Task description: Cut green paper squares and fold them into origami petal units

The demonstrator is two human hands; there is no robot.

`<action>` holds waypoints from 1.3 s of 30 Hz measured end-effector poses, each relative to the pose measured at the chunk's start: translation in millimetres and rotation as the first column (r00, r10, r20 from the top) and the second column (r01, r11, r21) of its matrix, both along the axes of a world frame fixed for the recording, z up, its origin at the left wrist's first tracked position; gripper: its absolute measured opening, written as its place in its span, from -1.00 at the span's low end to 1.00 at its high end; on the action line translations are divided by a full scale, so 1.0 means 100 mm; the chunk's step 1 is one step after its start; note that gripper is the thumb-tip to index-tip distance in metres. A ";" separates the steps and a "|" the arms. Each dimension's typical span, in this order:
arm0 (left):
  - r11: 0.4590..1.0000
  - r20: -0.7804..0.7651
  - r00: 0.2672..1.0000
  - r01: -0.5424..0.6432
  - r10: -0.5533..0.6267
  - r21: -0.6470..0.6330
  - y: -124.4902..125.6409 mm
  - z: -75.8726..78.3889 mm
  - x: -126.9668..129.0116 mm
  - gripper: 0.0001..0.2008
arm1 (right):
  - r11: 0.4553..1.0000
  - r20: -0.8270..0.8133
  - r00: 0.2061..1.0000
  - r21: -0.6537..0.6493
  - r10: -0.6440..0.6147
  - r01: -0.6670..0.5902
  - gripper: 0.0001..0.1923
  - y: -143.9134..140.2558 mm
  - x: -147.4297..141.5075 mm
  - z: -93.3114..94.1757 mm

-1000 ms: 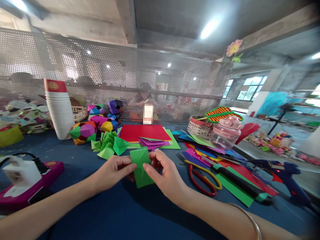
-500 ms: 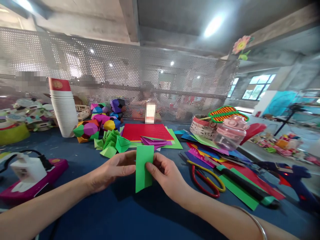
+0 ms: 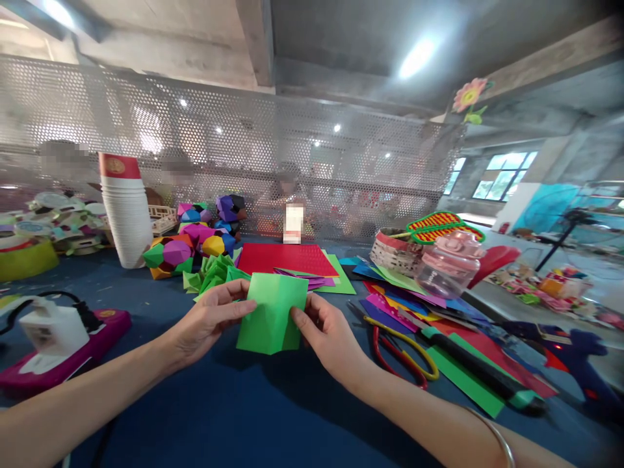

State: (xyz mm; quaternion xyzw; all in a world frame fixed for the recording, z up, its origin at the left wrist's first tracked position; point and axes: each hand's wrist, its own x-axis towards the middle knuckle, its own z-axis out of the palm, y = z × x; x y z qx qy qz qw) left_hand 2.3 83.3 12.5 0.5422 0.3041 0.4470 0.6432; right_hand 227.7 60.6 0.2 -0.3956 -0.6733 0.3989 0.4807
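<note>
A piece of green paper [image 3: 272, 318] is held up above the blue table, opened out, with a vertical crease down its middle. My left hand [image 3: 207, 320] pinches its left edge between thumb and fingers. On the right edge, my right hand [image 3: 327, 333] grips it, thumb on the near face and fingers behind. Just beyond lie folded green paper pieces [image 3: 214, 276], partly hidden by my left hand. Behind the held paper are a red sheet [image 3: 287, 259] and folded purple pieces [image 3: 316, 282].
Scissors [image 3: 402, 354], a black-and-green cutter knife [image 3: 478, 364] and a glue gun [image 3: 568, 351] lie right, among coloured sheets. A pink bottle [image 3: 448, 263] stands behind them. Left are a power strip [image 3: 104, 331], stacked paper cups [image 3: 127, 221] and paper balls [image 3: 175, 252]. A perforated screen [image 3: 234, 143] runs behind.
The green paper was a narrow folded strip; now it is spread wider. My left hand has moved slightly left and grips its left edge. My right hand keeps its hold.
</note>
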 end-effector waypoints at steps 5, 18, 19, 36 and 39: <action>1.000 0.006 1.000 -0.003 0.003 -0.009 0.00 0.01 0.00 -0.62 | 1.000 0.013 1.000 -0.002 -0.028 0.028 -0.73 0.03 0.01 -0.01; 0.993 -0.066 0.993 -0.095 0.100 0.073 -0.01 -0.02 0.06 -0.49 | 0.994 0.089 0.991 0.064 -0.097 0.092 -0.76 0.07 0.05 -0.05; 0.992 -0.071 0.991 -0.104 0.110 0.076 -0.01 -0.02 0.07 -0.51 | 0.993 0.091 0.991 0.068 -0.103 0.097 -0.75 0.07 0.05 -0.04; 0.992 -0.052 0.993 -0.107 0.104 -0.067 -0.01 0.04 0.04 -0.57 | 0.999 0.021 0.999 0.029 -0.031 0.030 -0.80 0.12 0.07 -0.03; 0.985 -0.029 0.992 -0.123 0.121 -0.121 -0.01 0.07 0.03 -0.58 | 0.998 -0.053 0.999 0.069 0.000 0.004 -0.69 0.13 0.10 -0.02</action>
